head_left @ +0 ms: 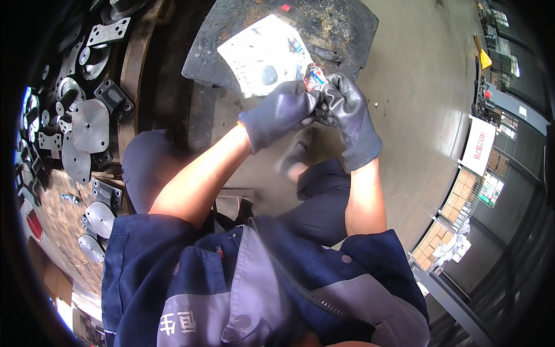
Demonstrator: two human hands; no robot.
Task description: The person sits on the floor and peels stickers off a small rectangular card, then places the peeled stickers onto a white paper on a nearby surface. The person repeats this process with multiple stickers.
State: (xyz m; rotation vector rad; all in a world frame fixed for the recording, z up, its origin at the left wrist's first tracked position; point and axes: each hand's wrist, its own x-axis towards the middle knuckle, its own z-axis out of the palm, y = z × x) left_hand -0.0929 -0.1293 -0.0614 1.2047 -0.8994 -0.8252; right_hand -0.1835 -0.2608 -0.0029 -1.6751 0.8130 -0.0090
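Note:
Both my hands wear dark coated work gloves and meet in front of me, above the near edge of a dark worktop. My left hand (283,113) is closed, its fingertips pressed against those of the right; what they pinch is hidden. My right hand (350,113) is closed too, with a small crumpled red, white and blue packet (315,77) poking out at its fingers. Just beyond lies a creased white sheet (248,49) with a rounded grey patch (269,74) on it.
The dark, worn worktop (347,29) carries a small red piece (285,8). On my left, a wooden bench (63,214) holds several flat metal plates (91,125) and brackets (114,98). Wire-sided crates of cartons (433,246) stand far right across the grey floor (416,110).

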